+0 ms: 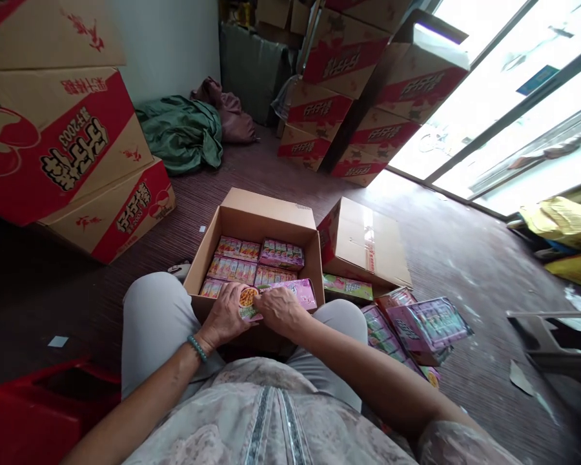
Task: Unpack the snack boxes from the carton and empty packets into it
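Just above the near edge of an open cardboard carton [272, 199], both of my hands are on a pink-purple snack box [301, 292]. My left hand [226, 315], with a bead bracelet at the wrist, grips the box's left end, which bears a round food picture. Fingers curled, my right hand [281, 312] holds the same box near its middle and hides part of it. Inside the carton, similar printed boxes [232, 268] lie in rows, with another purple-edged box [281, 254] at the far right. The carton stands between my knees.
A taped carton [382, 242] is right of the open one. Several loose snack boxes [430, 326] are piled by my right knee. Stacked red-printed cartons [72, 139] rise at left, more [341, 61] at the back. A red plastic object [33, 413] is at lower left.
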### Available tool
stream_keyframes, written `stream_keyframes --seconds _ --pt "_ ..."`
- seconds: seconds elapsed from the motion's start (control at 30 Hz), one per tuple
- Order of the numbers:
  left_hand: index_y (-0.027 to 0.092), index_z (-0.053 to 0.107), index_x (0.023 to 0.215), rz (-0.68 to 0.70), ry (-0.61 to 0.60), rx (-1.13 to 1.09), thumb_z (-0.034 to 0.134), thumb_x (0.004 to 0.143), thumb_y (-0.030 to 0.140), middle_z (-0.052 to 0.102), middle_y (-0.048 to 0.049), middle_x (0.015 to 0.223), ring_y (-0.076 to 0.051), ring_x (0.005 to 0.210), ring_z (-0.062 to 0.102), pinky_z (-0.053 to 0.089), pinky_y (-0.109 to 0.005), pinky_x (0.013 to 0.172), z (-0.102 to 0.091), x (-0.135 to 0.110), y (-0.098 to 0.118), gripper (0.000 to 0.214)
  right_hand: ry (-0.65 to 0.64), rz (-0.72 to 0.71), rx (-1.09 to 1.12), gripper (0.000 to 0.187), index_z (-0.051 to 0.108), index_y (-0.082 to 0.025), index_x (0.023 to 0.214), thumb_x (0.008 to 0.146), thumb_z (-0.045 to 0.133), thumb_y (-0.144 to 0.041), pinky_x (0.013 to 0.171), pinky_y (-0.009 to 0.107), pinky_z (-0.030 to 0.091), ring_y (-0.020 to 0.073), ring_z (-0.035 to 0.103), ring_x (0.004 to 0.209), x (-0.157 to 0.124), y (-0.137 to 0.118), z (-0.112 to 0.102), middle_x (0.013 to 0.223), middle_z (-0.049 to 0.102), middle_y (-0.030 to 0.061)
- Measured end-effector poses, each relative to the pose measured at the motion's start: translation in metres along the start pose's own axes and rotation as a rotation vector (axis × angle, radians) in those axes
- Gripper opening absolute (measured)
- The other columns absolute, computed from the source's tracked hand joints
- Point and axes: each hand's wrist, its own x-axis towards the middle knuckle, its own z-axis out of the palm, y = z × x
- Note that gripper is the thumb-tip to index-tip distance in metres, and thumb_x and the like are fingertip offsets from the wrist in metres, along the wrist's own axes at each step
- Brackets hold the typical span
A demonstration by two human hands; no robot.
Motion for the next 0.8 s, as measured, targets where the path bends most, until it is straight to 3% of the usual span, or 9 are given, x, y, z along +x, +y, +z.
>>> stream_keyframes --seconds 0.27,0.4,0.5,0.57,0.63,0.7,0.8 --pt "0.016 0.043 0.118 0.007 -0.027 0.036 0.074 0.064 0.025 0.055 -0.0121 0.11 -0.029 0.104 0.051 0.043 -0.044 0.098 -0.002 0.003 -0.001 0.063 -0.112 0.282 -0.057 0.028 0.064 -0.016 0.104 0.091 0.039 -0.013 0.067 0.03 0.048 0.0245 0.069 0.085 -0.059 0.092 0.021 0.089 0.07 0.0118" --pt "0.014 0.044 0.12 0.048 -0.001 0.067 0.073 0.066 0.029 0.056 -0.0131 0.11 -0.03 0.103 0.052 0.045 -0.044 0.095 -0.001 0.004 -0.007 0.063 -0.138 0.356 0.0 0.027 0.064 -0.019 0.104 0.095 0.039 -0.023 0.067 0.03 0.046 0.0242 0.068 0.087 -0.087 0.118 0.009 0.091 0.071 0.0095" --pt "0.012 0.046 0.118 0.094 0.011 0.092 0.07 0.068 0.036 0.057 -0.0146 0.108 -0.031 0.101 0.054 0.046 -0.046 0.092 0.0 0.001 -0.014 0.06 -0.047 0.446 0.095 0.029 0.062 -0.021 0.105 0.098 0.038 -0.034 0.067 0.028 0.046 0.0218 0.068 0.088 -0.098 0.113 -0.001 0.095 0.07 0.0071" --pt "0.012 0.047 0.118 0.129 0.015 0.11 0.066 0.069 0.038 0.057 -0.0161 0.108 -0.033 0.099 0.054 0.046 -0.048 0.091 0.002 -0.002 -0.021 0.059 0.08 0.367 0.163 0.034 0.059 -0.023 0.114 0.094 0.046 -0.047 0.066 0.028 0.047 0.0214 0.066 0.092 -0.093 0.096 0.003 0.11 0.067 0.0061" --pt "0.013 0.046 0.119 0.156 0.025 0.133 0.062 0.069 0.037 0.057 -0.0179 0.109 -0.035 0.099 0.055 0.047 -0.05 0.09 0.006 -0.004 -0.028 0.058 0.189 0.227 0.201 0.06 0.045 -0.026 0.132 0.083 0.058 -0.056 0.064 0.029 0.049 0.0217 0.065 0.094 -0.078 0.075 0.017 0.131 0.056 0.0075" --pt "0.014 0.043 0.122 0.194 0.038 0.16 0.06 0.069 0.038 0.058 -0.019 0.109 -0.036 0.098 0.056 0.048 -0.052 0.087 0.01 -0.004 -0.033 0.06 0.232 0.136 0.179 0.073 0.029 -0.026 0.144 0.082 0.061 -0.048 0.057 0.029 0.049 0.0195 0.065 0.084 -0.056 0.057 0.036 0.141 0.046 0.0112" --pt "0.022 0.038 0.129 0.215 0.086 0.165 0.056 0.071 0.047 0.059 -0.0176 0.111 -0.04 0.098 0.058 0.048 -0.058 0.087 0.011 -0.001 -0.032 0.066 0.292 0.138 0.147 0.063 0.03 -0.022 0.141 0.084 0.054 -0.033 0.05 0.029 0.047 0.0173 0.063 0.072 -0.034 0.046 0.053 0.129 0.053 0.0093"
